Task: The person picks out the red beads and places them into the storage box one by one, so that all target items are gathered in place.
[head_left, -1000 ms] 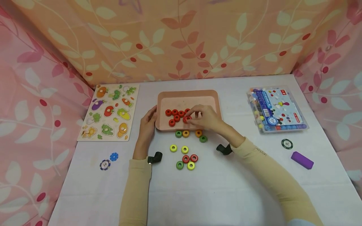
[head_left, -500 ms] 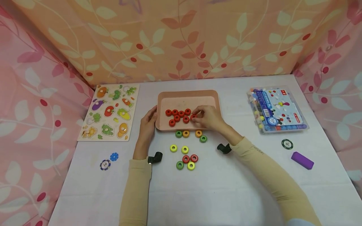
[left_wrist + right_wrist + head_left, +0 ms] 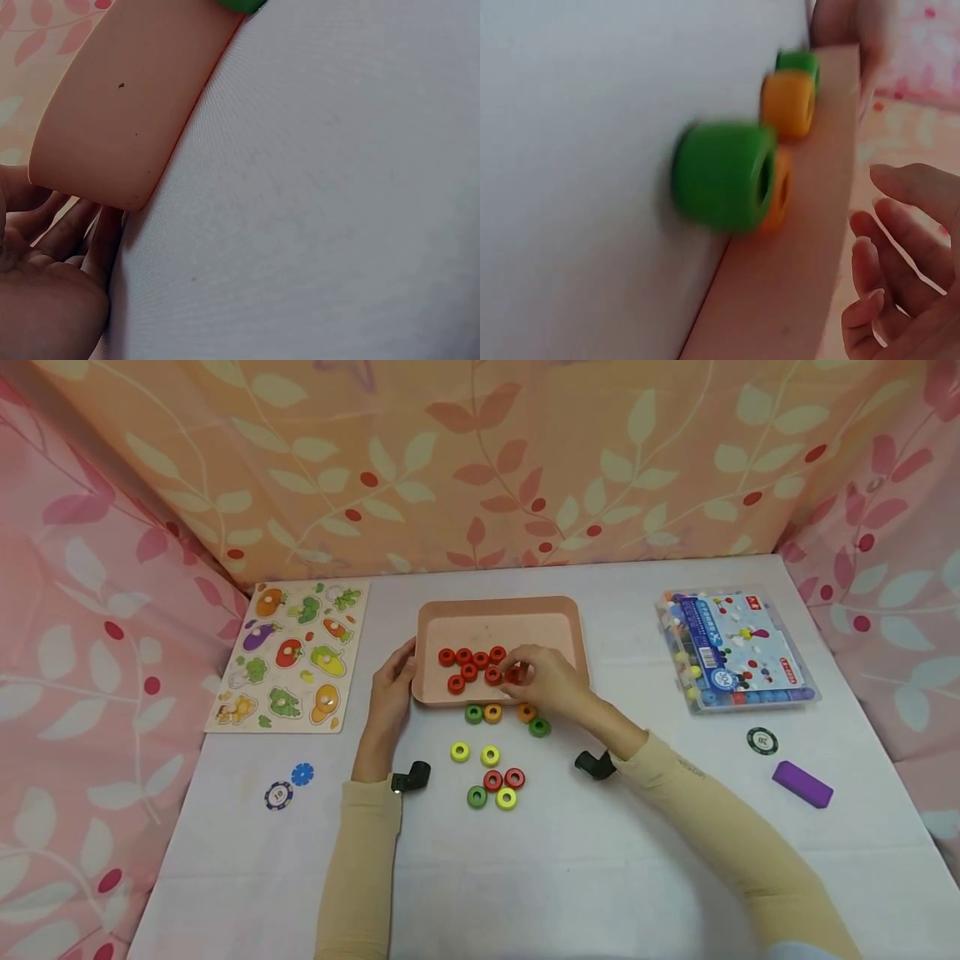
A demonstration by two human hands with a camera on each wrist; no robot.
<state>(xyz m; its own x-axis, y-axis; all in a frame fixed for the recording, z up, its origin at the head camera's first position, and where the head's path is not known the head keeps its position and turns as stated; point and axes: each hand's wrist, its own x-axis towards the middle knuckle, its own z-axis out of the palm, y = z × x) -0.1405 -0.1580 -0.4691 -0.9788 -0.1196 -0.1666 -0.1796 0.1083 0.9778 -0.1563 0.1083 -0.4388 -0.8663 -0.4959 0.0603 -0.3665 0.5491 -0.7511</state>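
Several red ring beads (image 3: 456, 684) lie in the pink tray (image 3: 495, 610). Over the tray's right front part is my right hand (image 3: 553, 683), its thumb and fingers apart around a partly hidden red bead. In the right wrist view these fingers (image 3: 911, 270) are relaxed, and no bead shows between them. My left hand (image 3: 388, 697) rests against the tray's left end, its fingers touching the outer wall. Just before the tray's front wall stand green beads (image 3: 474, 714) and orange beads (image 3: 492, 713). Nearer me lie yellow beads (image 3: 460, 752), two red beads (image 3: 514, 778) and another green bead (image 3: 477, 797).
A vegetable puzzle board (image 3: 288, 656) lies at the left, with a poker chip (image 3: 278, 796) and a blue flower-shaped disc (image 3: 302, 774) before it. At the right are a clear box of coloured pieces (image 3: 738, 647), a dark chip (image 3: 762, 741) and a purple block (image 3: 802, 784).
My right hand moved slightly right within the tray, leaving a red bead in the row, and its fingers then shifted a little back left over another red bead. The left hand stayed.
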